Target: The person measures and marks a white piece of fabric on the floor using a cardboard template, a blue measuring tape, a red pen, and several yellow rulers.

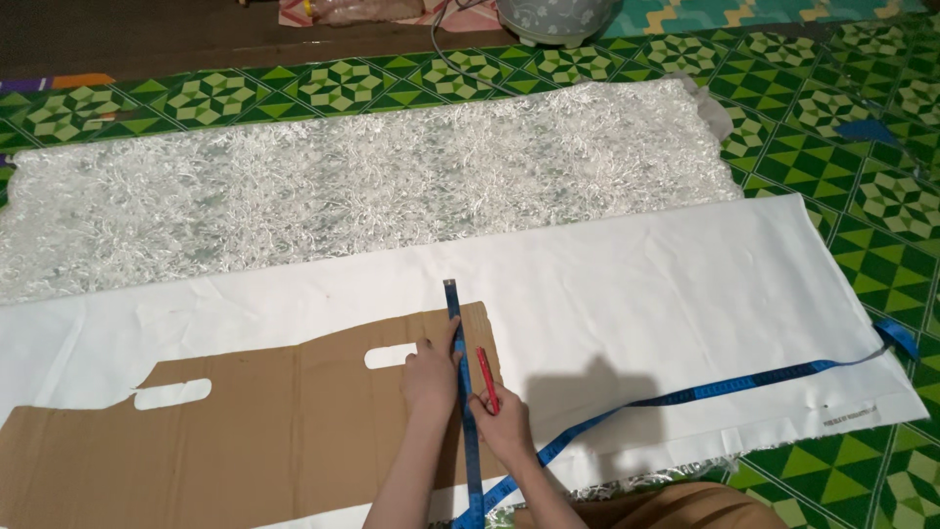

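A brown cardboard pattern (245, 421) with two slot-shaped holes lies on a plain white cloth (666, 304). A blue measuring tape (453, 313) runs straight up along the cardboard's right edge, then trails off to the right across the cloth. My left hand (429, 374) presses the tape down on the cardboard. My right hand (504, 421) sits just right of the tape, holding a red pen (487, 377) with its tip pointing away from me. A white shaggy, fringed fabric (372, 176) is spread beyond the plain cloth.
Everything lies on a green floor mat with geometric patterns (881, 196). At the far edge stand a round pale appliance (553, 20) with a cable (441, 49) and a plastic-wrapped bundle (352, 12). My knee in brown cloth (676, 507) shows at the bottom.
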